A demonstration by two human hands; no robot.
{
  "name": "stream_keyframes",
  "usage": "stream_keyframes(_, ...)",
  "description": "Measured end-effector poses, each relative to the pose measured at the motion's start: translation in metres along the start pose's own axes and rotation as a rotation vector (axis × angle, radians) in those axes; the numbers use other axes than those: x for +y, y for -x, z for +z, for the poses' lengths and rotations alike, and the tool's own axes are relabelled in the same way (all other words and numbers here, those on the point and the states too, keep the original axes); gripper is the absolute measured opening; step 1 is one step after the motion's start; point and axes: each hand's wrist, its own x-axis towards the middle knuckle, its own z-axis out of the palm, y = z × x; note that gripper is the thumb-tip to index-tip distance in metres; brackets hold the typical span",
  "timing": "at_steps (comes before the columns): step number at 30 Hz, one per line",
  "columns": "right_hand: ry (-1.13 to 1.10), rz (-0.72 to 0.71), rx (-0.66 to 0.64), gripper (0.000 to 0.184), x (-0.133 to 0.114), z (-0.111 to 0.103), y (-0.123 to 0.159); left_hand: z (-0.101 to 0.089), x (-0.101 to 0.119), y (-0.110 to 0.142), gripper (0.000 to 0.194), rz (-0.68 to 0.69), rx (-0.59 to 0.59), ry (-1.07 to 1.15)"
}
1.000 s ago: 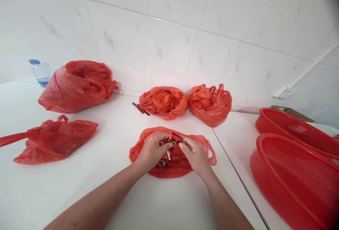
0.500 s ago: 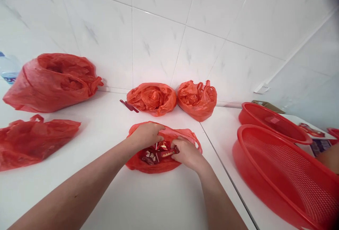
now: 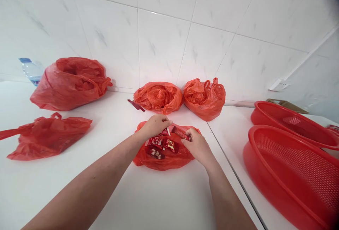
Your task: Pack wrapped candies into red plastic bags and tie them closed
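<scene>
In front of me an open red plastic bag point(image 3: 169, 164) lies on the white table, with several wrapped snacks inside. My left hand point(image 3: 156, 125) is closed at the bag's far rim, seemingly pinching the plastic; its fingertips are partly hidden. Between the thumb and fingers of my right hand point(image 3: 197, 145) is a slim dark-red snack packet point(image 3: 180, 133), raised over the bag's right side. Below my left hand, a red snack packet point(image 3: 156, 142) with white lettering, a shiny red-and-gold packet point(image 3: 171, 145) and a dark packet point(image 3: 156, 153) lie in the bag.
Two full red bags point(image 3: 159, 97) point(image 3: 205, 99) stand along the tiled wall, with dark-red strips point(image 3: 136, 105) beside them. To the left are a bulky red bag point(image 3: 69, 85), a flatter one point(image 3: 60, 134) and a plastic bottle point(image 3: 30, 71). Red baskets point(image 3: 286, 166) point(image 3: 288, 118) occupy the right.
My right hand has come up slightly, lifting the slim packet from among the others. My left hand has shifted a little away from me. The view has turned slightly left.
</scene>
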Motion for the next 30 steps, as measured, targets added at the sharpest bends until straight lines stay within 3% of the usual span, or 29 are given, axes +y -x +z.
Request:
stream_keyframes(3,0.082,-0.031,0.085,0.021,-0.001,0.001,0.000,0.002,0.000,0.007,0.038,-0.045,0.002,0.132)
stream_keyframes(6,0.016,-0.095,0.195,0.019,-0.010,0.003,0.005,0.009,0.003,0.015,0.040,-0.070,0.013,0.232)
stream_keyframes(11,-0.295,-0.153,0.017,0.031,-0.026,0.011,0.014,0.029,0.011,0.023,0.031,-0.071,0.115,0.391)
stream_keyframes(13,-0.346,-0.128,-0.028,0.030,-0.026,0.014,0.013,0.032,0.010,0.025,0.031,-0.075,0.071,0.451)
stream_keyframes(16,-0.418,-0.062,0.007,0.027,-0.021,0.016,0.008,0.027,0.003,0.031,0.029,-0.051,-0.052,0.555)
stream_keyframes(20,-0.486,-0.028,-0.005,0.017,-0.018,0.019,0.005,0.011,-0.009,0.043,0.044,-0.013,-0.152,0.557)
stream_keyframes(24,-0.498,-0.075,-0.001,0.017,-0.022,0.025,0.009,0.005,-0.012,0.051,0.019,0.068,-0.201,0.531)
stream_keyframes(27,-0.501,-0.109,-0.010,0.016,-0.023,0.025,0.011,0.009,-0.013,0.053,0.005,0.103,-0.131,0.489)
stream_keyframes(30,-0.456,-0.087,0.042,0.022,-0.019,0.020,0.009,0.010,-0.017,0.054,0.008,0.122,0.036,0.330)
